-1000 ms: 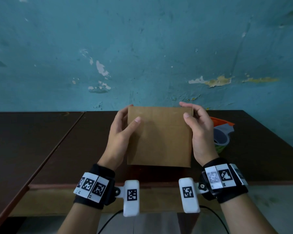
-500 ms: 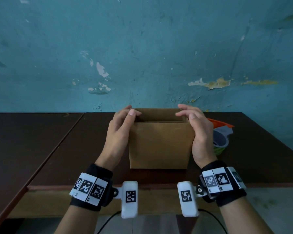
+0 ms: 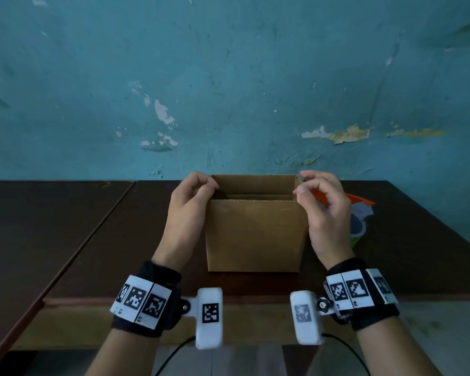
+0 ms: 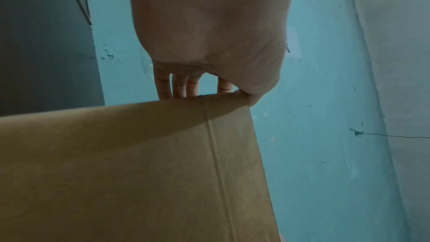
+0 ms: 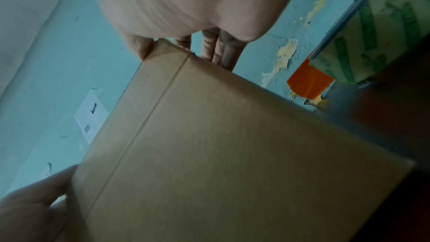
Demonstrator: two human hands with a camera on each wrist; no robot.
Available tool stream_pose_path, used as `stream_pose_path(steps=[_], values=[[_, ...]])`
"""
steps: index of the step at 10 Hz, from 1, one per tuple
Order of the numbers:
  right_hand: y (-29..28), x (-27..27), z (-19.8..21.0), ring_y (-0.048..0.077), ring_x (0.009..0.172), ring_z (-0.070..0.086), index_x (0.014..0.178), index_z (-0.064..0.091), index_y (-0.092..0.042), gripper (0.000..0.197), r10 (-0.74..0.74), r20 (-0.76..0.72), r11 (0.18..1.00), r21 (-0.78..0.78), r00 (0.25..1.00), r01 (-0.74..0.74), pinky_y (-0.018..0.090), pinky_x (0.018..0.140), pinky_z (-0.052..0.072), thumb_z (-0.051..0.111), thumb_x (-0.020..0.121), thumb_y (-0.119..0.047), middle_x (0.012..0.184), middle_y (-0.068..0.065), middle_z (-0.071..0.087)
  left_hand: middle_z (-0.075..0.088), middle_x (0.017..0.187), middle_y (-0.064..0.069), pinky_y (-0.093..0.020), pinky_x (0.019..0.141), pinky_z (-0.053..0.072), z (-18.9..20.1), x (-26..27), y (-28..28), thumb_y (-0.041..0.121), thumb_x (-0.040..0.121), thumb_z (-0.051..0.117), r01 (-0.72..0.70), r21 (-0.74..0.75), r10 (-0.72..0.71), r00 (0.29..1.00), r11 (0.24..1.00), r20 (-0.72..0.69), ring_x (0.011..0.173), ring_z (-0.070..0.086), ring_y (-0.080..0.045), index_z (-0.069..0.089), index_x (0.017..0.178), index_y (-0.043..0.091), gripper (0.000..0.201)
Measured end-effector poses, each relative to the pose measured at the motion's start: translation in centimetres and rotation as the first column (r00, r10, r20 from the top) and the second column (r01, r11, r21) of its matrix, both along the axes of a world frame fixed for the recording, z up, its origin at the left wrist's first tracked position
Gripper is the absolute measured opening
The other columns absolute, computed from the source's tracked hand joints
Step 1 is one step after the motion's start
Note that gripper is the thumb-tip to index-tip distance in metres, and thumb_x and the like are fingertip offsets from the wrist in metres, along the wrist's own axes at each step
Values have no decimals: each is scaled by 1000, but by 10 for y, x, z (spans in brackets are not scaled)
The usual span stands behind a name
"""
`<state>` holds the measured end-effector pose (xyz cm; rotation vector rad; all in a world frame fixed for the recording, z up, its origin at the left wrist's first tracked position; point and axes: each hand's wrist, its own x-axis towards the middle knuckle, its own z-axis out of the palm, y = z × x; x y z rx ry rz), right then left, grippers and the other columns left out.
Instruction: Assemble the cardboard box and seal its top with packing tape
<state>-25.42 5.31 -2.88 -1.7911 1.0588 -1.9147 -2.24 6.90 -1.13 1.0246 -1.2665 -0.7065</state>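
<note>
A brown cardboard box (image 3: 254, 236) stands upright on the dark table (image 3: 92, 240), its top flaps apart so the inside shows. My left hand (image 3: 193, 196) pinches the upper left corner, thumb on the near side and fingers behind, as the left wrist view shows on the box (image 4: 151, 163). My right hand (image 3: 318, 196) pinches the upper right corner of the box (image 5: 221, 144) in the same way. A tape dispenser (image 3: 360, 215) with an orange blade guard and a roll of printed tape (image 5: 381, 34) lies just right of the box, partly hidden by my right hand.
A teal wall with peeling paint (image 3: 337, 134) rises right behind the table. A second dark table (image 3: 38, 213) adjoins on the left. The near table edge (image 3: 255, 298) runs just in front of the box, and a black cable (image 3: 174, 351) hangs below it.
The box has gone from held tilted and flat towards me to standing on the table with its top spread apart. Both hands slid up from its sides to its top corners.
</note>
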Motion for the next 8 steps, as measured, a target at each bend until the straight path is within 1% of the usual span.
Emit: stream_pose_path(steps=[1, 2, 3, 4, 5, 6, 7, 8], values=[[-2, 4, -3, 13, 108, 59, 83, 65, -3, 25, -70, 29, 998, 3, 997, 70, 17, 91, 45, 61, 90, -27, 108, 10, 60, 52, 78, 3, -12, 60, 34, -1, -3, 3, 10, 100, 55, -12, -19, 13, 998, 1000, 68, 71, 44, -3, 58, 86, 13, 14], [-3, 8, -7, 18, 102, 59, 85, 62, -7, 20, -157, 24, 988, -13, 987, 157, 27, 91, 47, 61, 91, -26, 103, 7, 59, 47, 76, 3, -14, 57, 32, -2, -3, 4, 9, 99, 54, -28, -39, 31, 996, 999, 84, 68, 40, -5, 53, 87, 15, 14], [-2, 14, -8, 18, 93, 58, 87, 60, -8, 22, -197, 55, 980, 13, 979, 196, 23, 84, 47, 59, 91, -30, 100, 9, 58, 45, 78, 2, -14, 56, 32, -3, -3, 4, 8, 99, 52, -32, -47, 37, 996, 998, 87, 68, 39, -5, 52, 88, 15, 12], [-3, 14, -8, 20, 90, 56, 89, 59, -9, 25, -184, 31, 981, 68, 982, 182, 25, 82, 46, 56, 92, -34, 99, 10, 57, 47, 81, 1, -13, 58, 33, -4, -5, 2, 9, 98, 51, -48, -51, 53, 994, 998, 99, 68, 40, -3, 53, 90, 11, 10], [-1, 14, -6, 16, 93, 56, 91, 63, -10, 28, -155, 15, 984, 90, 988, 153, 21, 83, 45, 54, 93, -37, 102, 8, 57, 60, 93, 9, -7, 68, 38, -5, -5, 2, 17, 101, 54, -38, -32, 39, 998, 999, 57, 81, 53, 2, 63, 98, 19, 10], [1, 13, -2, 7, 100, 58, 96, 71, -10, 27, -138, 24, 990, 45, 990, 137, 15, 86, 44, 57, 94, -33, 108, 9, 59, 67, 117, 4, -8, 84, 44, -6, -4, 3, 26, 105, 57, 16, -21, -17, 999, 1000, -46, 106, 62, 4, 66, 126, 22, 24], [5, 10, 2, -5, 100, 57, 105, 71, -9, 22, -80, 43, 997, 8, 996, 79, 8, 84, 42, 58, 97, -26, 115, 15, 60, 67, 132, 1, -23, 101, 48, -8, -2, 5, 51, 97, 55, 19, -37, -24, 991, 999, -128, 125, 62, -6, 59, 140, 26, 49], [5, 4, 8, -1, 99, 59, 109, 67, -11, 26, -60, 108, 998, -3, 992, 61, 10, 83, 45, 56, 97, -31, 117, 18, 61, 68, 135, 0, -41, 112, 45, -10, 1, 2, 65, 87, 51, 13, -30, -20, 972, 999, -232, 128, 62, -11, 56, 144, 27, 69]])
